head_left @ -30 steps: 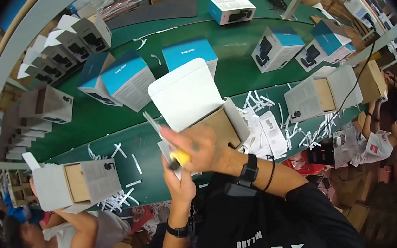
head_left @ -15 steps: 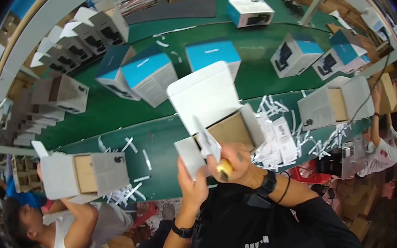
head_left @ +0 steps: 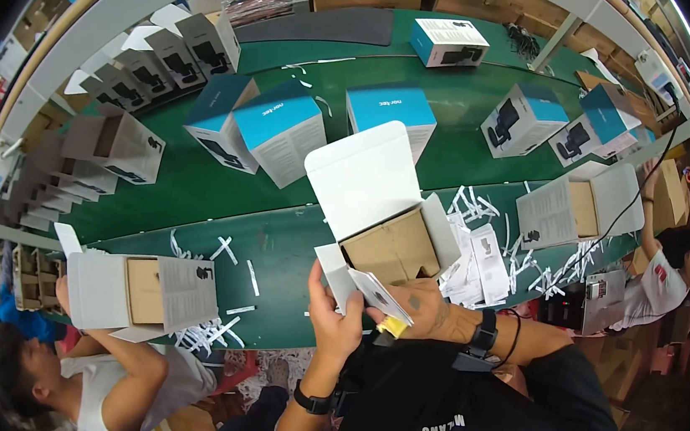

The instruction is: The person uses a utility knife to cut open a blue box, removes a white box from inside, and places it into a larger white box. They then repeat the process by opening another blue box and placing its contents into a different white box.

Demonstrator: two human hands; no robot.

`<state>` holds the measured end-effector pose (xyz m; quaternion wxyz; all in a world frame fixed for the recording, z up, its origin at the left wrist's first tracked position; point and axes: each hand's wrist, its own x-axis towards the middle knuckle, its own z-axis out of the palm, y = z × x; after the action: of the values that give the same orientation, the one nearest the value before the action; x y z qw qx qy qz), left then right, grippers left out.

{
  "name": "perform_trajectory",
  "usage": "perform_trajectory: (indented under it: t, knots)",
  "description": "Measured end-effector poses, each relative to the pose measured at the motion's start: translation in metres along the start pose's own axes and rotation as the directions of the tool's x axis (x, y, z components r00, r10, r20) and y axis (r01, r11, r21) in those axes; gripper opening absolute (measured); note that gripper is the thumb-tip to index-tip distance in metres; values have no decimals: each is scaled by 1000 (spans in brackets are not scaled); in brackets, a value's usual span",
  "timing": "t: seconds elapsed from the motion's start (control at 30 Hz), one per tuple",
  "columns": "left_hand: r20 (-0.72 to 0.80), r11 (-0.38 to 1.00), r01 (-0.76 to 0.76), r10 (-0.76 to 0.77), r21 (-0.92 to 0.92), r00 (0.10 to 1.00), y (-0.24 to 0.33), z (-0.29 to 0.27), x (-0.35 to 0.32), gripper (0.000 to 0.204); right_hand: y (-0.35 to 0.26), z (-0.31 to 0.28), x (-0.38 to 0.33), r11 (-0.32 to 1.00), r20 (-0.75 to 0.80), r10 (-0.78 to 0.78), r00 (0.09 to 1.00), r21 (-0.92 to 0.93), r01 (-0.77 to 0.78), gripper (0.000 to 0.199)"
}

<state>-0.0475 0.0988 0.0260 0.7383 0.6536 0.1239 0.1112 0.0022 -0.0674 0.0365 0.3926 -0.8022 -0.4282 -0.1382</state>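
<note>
Tuck-lid carton (head_left: 363, 182) stood open at one o'clock from the left hand (head_left: 335, 326), which pinched its flap (head_left: 332, 271), while the right hand (head_left: 418, 306) clasped a card (head_left: 381, 296), seemingly an aligning step needing steadiness next.

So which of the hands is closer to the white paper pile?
Right. The right hand is just lower-left of the white paper pile; the left hand is farther left, by the open box.

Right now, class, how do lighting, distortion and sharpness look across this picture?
Head view: corners go black and the metal rail bows with the fisheye; head view: the white box flap is brightly lit, while the lower right edge looks dim; head view: the yellow item by the right hand looks slightly soft.
</note>
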Motion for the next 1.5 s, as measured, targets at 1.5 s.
perform_trajectory:
  t: [1.5]
  knots:
    - [655, 296, -682, 198, 669, 729, 11, 82, 30, 70, 74, -125, -20, 295, 508, 810, 292, 76, -952, 32]
